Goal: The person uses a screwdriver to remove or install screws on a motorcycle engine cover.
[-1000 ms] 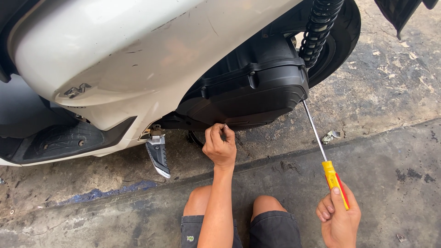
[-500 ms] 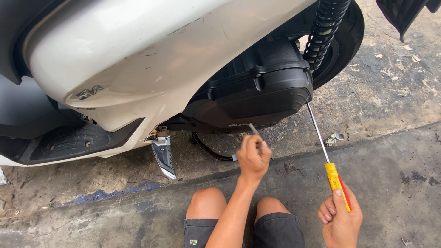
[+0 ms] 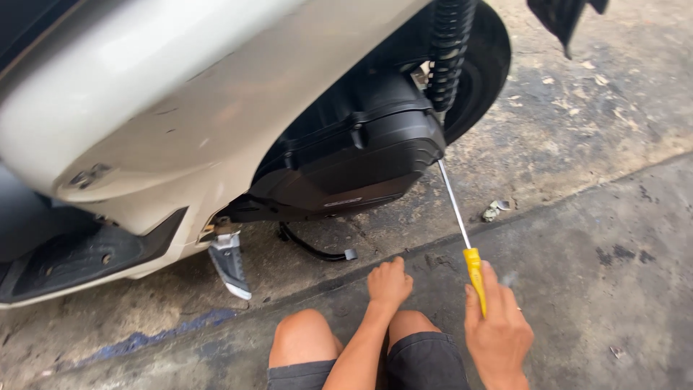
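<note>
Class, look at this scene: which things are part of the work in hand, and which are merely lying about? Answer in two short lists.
In the work: yellow-handled screwdriver in the right hand; black engine cover its tip reaches; left hand, closed, by the knees.

Lying about: crumpled scrap on the concrete; footpeg; kickstand.

scooter behind knees, screwdriver right of footpeg

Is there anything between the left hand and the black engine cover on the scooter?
Nothing solid blocks it. The left hand is closed over the concrete floor, apart from the black engine cover. Only the thin black stand lever lies low between them. The right hand holds the yellow-handled screwdriver off to the side.
</note>
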